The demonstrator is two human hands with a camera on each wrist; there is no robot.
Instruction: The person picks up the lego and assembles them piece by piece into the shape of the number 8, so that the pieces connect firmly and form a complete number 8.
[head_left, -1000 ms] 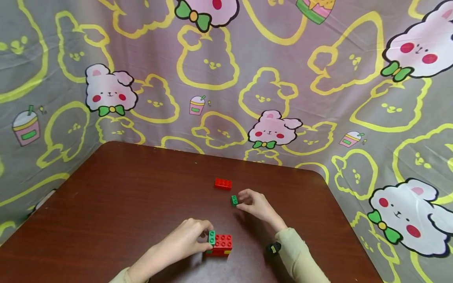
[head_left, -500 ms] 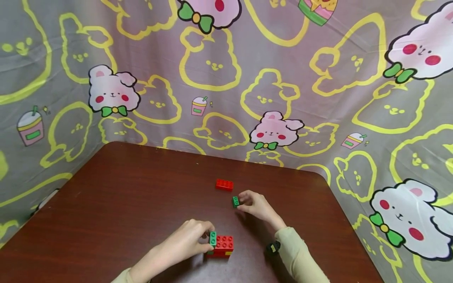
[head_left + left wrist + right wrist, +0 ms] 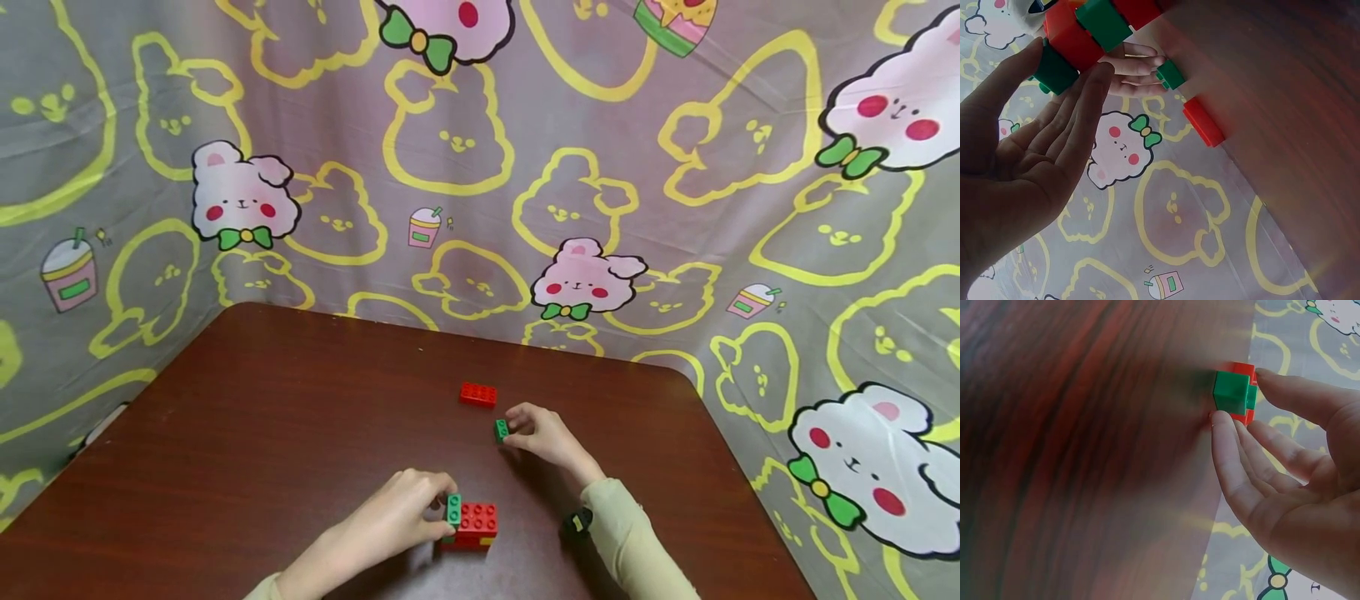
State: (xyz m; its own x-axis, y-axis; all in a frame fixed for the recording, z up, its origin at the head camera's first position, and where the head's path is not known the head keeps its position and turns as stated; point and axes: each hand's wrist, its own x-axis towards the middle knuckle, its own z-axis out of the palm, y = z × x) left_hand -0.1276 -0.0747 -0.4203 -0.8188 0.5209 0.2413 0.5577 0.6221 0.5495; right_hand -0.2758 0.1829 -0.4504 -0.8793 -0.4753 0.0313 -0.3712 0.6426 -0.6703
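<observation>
In the head view my left hand (image 3: pixel 401 512) pinches a small green toy brick (image 3: pixel 453 510) at the left end of a block of joined bricks. On top of that block is a red eight-stud brick (image 3: pixel 478 518), with green and yellow bits below. The left wrist view shows thumb and fingers on either side of the green brick (image 3: pixel 1057 69). My right hand (image 3: pixel 551 439) has its fingertips at both ends of another small green brick (image 3: pixel 501 431) on the table; how firmly it grips is hard to tell. In the right wrist view this green brick (image 3: pixel 1232 394) lies between the fingertips.
A loose red brick (image 3: pixel 478 394) lies on the brown table (image 3: pixel 300 400), just beyond the right hand's green brick. A curtain (image 3: pixel 450 167) with cartoon rabbits surrounds the table's far and side edges. A dark wristband device (image 3: pixel 577 522) is on the right wrist.
The right hand has edged slightly closer around its green brick. The left hand keeps its pinch in the same place. The head view has shifted a little.
</observation>
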